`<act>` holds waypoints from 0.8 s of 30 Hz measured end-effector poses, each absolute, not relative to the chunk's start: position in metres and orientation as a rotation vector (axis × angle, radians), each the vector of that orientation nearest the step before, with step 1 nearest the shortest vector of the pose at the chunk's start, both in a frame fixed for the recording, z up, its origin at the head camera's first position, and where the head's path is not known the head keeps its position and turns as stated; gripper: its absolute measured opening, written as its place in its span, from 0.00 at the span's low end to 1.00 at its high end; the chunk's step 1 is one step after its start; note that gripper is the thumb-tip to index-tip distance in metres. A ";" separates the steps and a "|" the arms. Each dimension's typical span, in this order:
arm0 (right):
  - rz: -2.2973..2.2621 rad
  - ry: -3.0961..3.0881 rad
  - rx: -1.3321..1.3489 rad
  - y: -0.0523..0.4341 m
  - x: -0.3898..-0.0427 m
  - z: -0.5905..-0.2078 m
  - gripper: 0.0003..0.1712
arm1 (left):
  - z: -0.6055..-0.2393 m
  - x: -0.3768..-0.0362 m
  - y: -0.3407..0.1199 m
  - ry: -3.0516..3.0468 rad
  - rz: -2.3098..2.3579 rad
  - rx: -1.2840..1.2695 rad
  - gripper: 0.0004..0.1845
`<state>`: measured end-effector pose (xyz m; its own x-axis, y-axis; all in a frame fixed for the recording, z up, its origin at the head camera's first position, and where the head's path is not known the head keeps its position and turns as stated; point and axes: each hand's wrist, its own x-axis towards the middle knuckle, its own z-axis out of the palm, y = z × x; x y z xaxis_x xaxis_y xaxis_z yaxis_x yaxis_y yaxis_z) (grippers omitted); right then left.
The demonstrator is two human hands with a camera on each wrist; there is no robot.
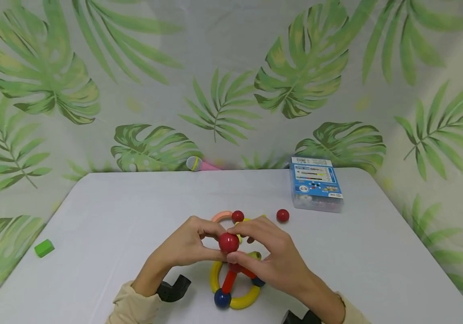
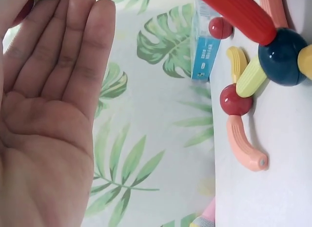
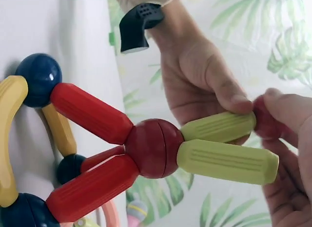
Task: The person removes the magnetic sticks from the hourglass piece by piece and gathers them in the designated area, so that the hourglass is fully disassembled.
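— Both your hands meet on one red ball [image 1: 229, 242]: your left hand [image 1: 184, 247] pinches it between thumb and fingertips, your right hand [image 1: 270, 258] curls round it from the other side.

— Where does it sit?

— On top of the magnetic build, lifted above the white table [image 1: 114, 216]. Two yellow-green sticks [image 3: 222, 149] run down from it to a dark red hub ball [image 3: 153, 148], and red sticks [image 3: 90, 112] go on to navy balls [image 3: 39, 78] on a yellow ring [image 1: 237, 302].

— What might fail?

— Likely the magnetic joints. If you press the ball off-axis, a stick may swing off the hub. A loose red ball [image 1: 282, 215] lies near the blue box [image 1: 315, 183].
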<state>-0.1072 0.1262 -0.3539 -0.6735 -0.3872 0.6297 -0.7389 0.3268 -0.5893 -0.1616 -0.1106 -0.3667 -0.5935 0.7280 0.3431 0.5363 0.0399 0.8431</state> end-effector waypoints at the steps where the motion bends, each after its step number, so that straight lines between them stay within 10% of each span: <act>1: 1.319 -2.213 0.973 0.128 -0.107 -0.353 0.25 | -0.367 -0.161 -0.113 2.128 1.584 1.316 0.08; 24: 1.327 -2.386 0.326 0.231 -0.152 -0.415 0.24 | -0.401 -0.154 -0.158 1.864 1.867 1.138 0.20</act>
